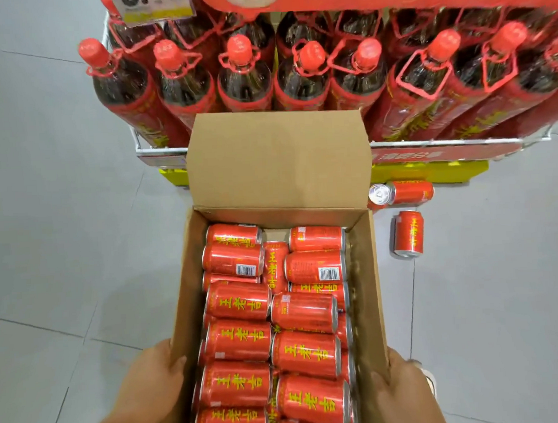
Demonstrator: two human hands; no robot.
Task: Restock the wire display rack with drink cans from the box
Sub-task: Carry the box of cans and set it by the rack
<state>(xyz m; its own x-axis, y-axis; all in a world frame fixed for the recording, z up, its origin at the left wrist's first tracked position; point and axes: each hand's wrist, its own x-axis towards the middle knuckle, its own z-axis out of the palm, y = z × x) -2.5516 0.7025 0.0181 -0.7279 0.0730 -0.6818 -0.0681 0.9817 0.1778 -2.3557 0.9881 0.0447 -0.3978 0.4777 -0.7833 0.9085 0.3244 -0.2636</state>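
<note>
You have the cardboard box (pixel 365 271) gripped from both sides. Your left hand (pixel 152 381) clasps the left wall with the thumb hooked over its rim, and your right hand (pixel 405 394) clasps the right wall the same way. The fingers on the outside of the box are hidden. The box sits directly in front of the wire display rack (pixel 160 150), and its raised flap covers the middle of the rack's front rail.

The drink cans (pixel 240 301) lie on their sides in two rough rows and fill the box nearly to the top. Two loose cans are on the floor to the right: one (pixel 409 232) beside the box, and another (pixel 411 192) close to the rack's yellow base (pixel 429 171).

The visible tier is packed with large red-capped bottles (pixel 243 81), and no open slot for cans shows from here. You appear to be at the positioning step, with no can moved to the rack yet. For the next move, settle the box so one hand is free, then find the tier meant for cans. Lift each can by its body and turn it upright as you place it.
</note>
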